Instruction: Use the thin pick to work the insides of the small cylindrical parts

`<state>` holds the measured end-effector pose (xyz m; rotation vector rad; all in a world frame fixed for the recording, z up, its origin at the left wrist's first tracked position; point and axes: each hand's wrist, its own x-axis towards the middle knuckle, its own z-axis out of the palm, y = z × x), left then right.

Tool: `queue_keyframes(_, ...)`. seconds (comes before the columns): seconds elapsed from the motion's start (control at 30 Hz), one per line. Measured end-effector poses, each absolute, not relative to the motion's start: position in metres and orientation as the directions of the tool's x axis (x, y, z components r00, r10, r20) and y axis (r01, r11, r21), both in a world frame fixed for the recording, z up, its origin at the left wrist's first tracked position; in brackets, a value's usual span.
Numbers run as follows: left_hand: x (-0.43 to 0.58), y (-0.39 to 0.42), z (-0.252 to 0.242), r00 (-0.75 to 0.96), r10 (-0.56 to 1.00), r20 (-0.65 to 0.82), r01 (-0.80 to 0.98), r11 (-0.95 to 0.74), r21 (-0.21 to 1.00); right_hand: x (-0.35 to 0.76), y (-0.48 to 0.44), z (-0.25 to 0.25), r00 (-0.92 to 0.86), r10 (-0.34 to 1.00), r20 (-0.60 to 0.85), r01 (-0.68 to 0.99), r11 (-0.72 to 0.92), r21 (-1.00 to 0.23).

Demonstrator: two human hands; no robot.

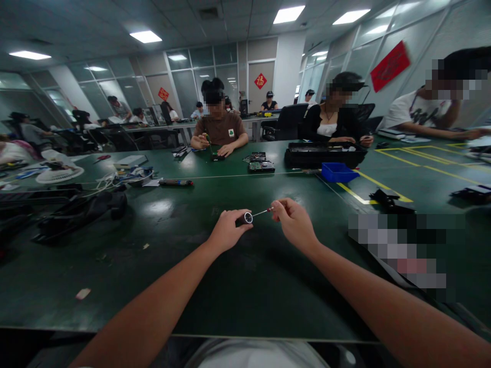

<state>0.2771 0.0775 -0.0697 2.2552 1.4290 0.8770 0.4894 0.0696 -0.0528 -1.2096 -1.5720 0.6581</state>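
Note:
My left hand (229,230) is closed around a small dark cylindrical part (244,219), whose round end with a pale ring faces me. In my right hand (293,222) is a thin screwdriver (263,211) with a red piece near the fingers, pinched between thumb and fingertips. Its metal shaft points left, and the tip meets the ringed end of the part; whether it sits inside cannot be made out. Both hands are held above the green tabletop (215,301).
Across the table a person in a brown shirt (220,128) works on a small device. A blue bin (338,173), a long black casing (324,155) and hard drives (261,164) lie ahead. Black parts (86,207), cables (126,176) and a white fan (59,168) are leftward.

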Motion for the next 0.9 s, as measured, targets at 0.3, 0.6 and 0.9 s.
queue_keyframes(0.3, 0.277, 0.079, -0.074, 0.324, 0.893, 0.312, 0.679, -0.449, 0.581, 0.488, 0.063, -0.049, -0.039, 0.909, 0.414, 0.45, 0.386, -0.805)
queue_keyframes(0.6, 0.274, 0.079, -0.065, 0.332, 0.869, 0.368, 0.661, -0.492, 0.567, 0.486, 0.081, -0.062, 0.046, 0.985, 0.168, -0.173, 0.173, -0.97)
queue_keyframes(0.9, 0.273, 0.082, -0.065, 0.371, 0.875, 0.31, 0.741, -0.48, 0.469, 0.491, 0.086, -0.063, 0.101, 0.986, 0.132, -0.125, 0.144, -0.982)
